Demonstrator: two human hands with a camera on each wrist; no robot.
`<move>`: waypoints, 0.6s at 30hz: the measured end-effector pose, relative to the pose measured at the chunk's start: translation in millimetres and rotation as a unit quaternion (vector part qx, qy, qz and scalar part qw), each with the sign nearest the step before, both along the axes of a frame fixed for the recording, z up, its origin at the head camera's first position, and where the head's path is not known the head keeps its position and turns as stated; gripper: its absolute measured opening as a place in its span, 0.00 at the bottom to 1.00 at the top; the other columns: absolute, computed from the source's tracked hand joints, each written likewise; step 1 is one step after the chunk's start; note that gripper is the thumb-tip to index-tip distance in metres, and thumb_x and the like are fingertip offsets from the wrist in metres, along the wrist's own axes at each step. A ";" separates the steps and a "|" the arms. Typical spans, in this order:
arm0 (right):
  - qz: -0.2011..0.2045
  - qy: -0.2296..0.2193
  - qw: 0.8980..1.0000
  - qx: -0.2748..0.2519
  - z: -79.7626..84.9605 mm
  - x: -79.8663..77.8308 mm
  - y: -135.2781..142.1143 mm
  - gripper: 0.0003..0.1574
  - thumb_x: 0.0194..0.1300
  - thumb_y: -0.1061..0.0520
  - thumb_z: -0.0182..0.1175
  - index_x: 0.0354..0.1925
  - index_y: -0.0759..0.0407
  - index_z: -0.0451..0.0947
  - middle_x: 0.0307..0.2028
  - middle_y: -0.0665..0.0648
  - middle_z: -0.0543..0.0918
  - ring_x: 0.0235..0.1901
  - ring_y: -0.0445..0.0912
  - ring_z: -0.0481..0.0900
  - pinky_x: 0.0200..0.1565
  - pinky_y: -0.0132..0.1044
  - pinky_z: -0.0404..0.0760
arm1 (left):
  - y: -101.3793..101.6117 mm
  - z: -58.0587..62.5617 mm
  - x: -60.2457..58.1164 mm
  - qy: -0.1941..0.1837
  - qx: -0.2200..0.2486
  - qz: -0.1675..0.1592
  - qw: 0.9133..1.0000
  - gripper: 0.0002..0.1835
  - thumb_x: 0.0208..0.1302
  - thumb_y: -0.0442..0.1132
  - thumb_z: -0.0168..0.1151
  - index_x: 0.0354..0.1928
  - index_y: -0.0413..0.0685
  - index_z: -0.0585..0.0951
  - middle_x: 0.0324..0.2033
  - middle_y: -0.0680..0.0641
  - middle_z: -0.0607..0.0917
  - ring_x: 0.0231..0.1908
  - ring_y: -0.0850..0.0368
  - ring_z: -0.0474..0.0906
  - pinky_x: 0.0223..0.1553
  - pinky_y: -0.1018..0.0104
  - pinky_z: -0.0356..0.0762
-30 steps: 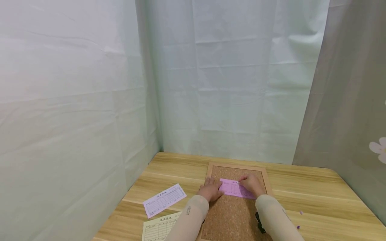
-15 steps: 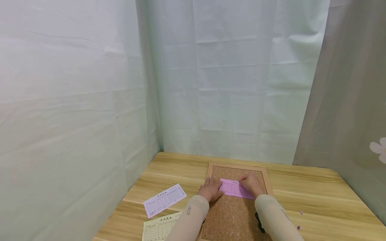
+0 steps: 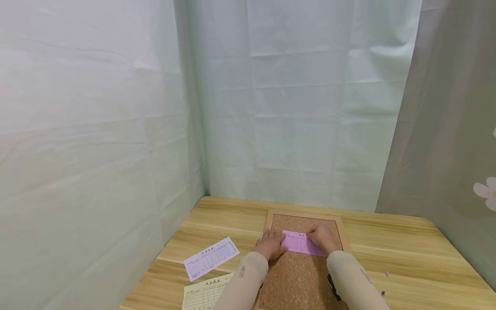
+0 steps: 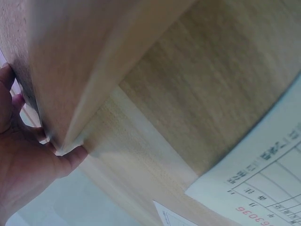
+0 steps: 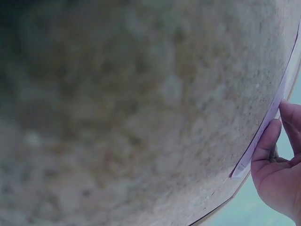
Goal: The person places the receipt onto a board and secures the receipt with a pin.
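Cork board (image 3: 296,280) is lying flat on the wood-grain table (image 3: 391,245), its wooden frame (image 3: 306,214) ending just short of the table's far edge. The pink printed slip (image 3: 295,243) is lying across the upper part of the cork, with cork showing above and below it. The left hand (image 3: 270,245) is resting across the left rail with fingers spread, touching the slip's left end without gripping it. The right hand (image 3: 324,237) is resting on the slip's right half, fingers bent and tips close together; whether they are pinching anything cannot be told. Tabletop is extending rightward from the board, where two purple pieces (image 3: 383,293) are lying, too small to identify. The lavender slip (image 3: 211,259) is lying left of the frame, apart from it. The left sleeve (image 3: 244,282) is hiding part of the yellow slip (image 3: 203,295), whose near edge is running out of the head view. The right wrist view is showing the pink slip nearly edge-on and the nearest cork blurred.
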State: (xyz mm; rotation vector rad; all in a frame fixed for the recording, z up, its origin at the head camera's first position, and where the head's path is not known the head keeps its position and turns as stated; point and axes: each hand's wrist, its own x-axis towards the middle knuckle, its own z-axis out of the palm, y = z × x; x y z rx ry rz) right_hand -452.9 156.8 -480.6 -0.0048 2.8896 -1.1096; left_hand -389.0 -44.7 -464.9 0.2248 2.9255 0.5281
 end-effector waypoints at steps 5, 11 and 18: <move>0.008 0.003 1.000 -0.001 1.2 1.7 2.4 0.07 0.63 0.66 0.61 0.35 0.62 0.86 0.36 0.57 0.83 0.38 0.50 0.77 0.45 0.51 0.75 | 0.8 0.7 -0.7 0.000 0.003 0.000 1.000 0.29 0.73 0.52 0.56 0.73 0.57 0.68 0.75 0.40 0.57 0.75 0.41 0.46 0.68 0.37 0.54; 0.047 0.055 0.997 0.004 1.4 7.0 6.0 0.08 0.61 0.65 0.62 0.38 0.63 0.87 0.42 0.61 0.84 0.44 0.54 0.78 0.50 0.54 0.74 | -1.4 -1.0 -3.4 0.004 -0.004 -0.006 1.000 0.29 0.73 0.52 0.55 0.73 0.56 0.68 0.75 0.39 0.56 0.75 0.41 0.46 0.68 0.37 0.54; 0.039 0.051 0.998 -0.012 0.9 11.7 7.7 0.11 0.65 0.65 0.60 0.44 0.65 0.85 0.45 0.63 0.83 0.47 0.57 0.78 0.52 0.57 0.75 | -4.5 -6.3 -5.0 0.022 -0.036 -0.017 0.999 0.30 0.73 0.55 0.55 0.73 0.56 0.68 0.74 0.40 0.58 0.74 0.41 0.49 0.66 0.38 0.57</move>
